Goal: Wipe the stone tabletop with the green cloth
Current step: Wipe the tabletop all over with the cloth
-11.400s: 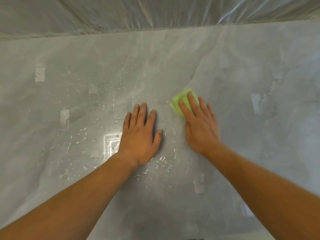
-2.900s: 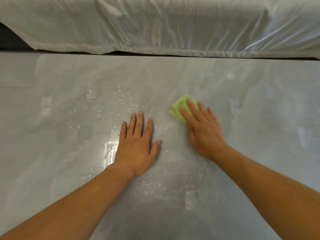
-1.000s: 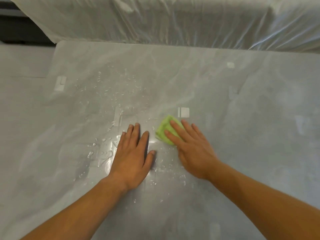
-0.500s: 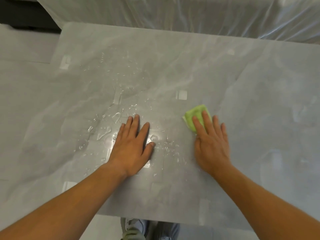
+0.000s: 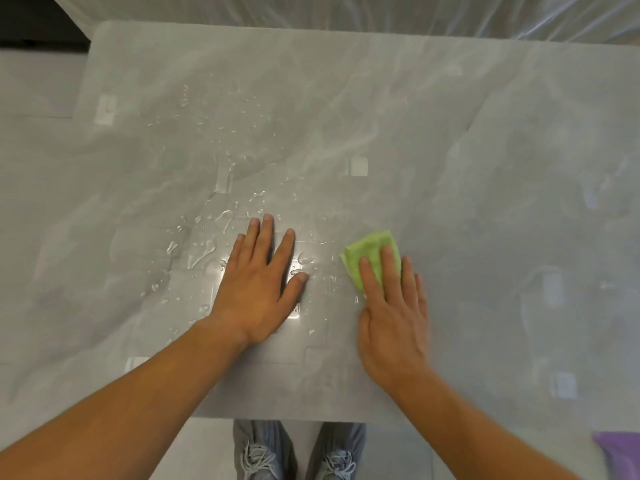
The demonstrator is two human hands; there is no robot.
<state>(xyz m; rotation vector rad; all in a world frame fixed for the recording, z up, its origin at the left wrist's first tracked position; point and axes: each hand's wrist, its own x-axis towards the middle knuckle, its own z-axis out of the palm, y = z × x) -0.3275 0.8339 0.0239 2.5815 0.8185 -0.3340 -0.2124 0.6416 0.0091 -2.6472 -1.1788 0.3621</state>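
The right hand's [image 5: 393, 327] fingers [image 5: 389, 268] lie straight and flat, close together, pressing down on the green cloth [image 5: 369, 249] without curling round it. The cloth is a small folded pad of lime-green, soft-looking fabric, roughly wedge-shaped. Its far edge and left corner stick out beyond the fingertips, and the rest is hidden under them.

Left of these fingers, across a narrow wet gap, the left hand [image 5: 258, 296] rests palm down. Its fingers [image 5: 266, 237] are straight, the thumb spread toward the cloth, and it holds nothing.

Both hands lie on the stone tabletop [image 5: 346, 98], a smooth, glossy pale grey slab with cloudy veining and square glints of reflected light. Water droplets [image 5: 207, 251], beaded and streaked, scatter around and beyond the left fingertips. To the right of the cloth the surface looks matte and dry.

Past the table's far edge hangs wrinkled clear plastic sheeting [image 5: 346, 12]. Below the near edge are blue jeans [image 5: 263, 434], grey laced shoes [image 5: 337, 462] and a purple object [image 5: 620, 448], too cropped to identify.
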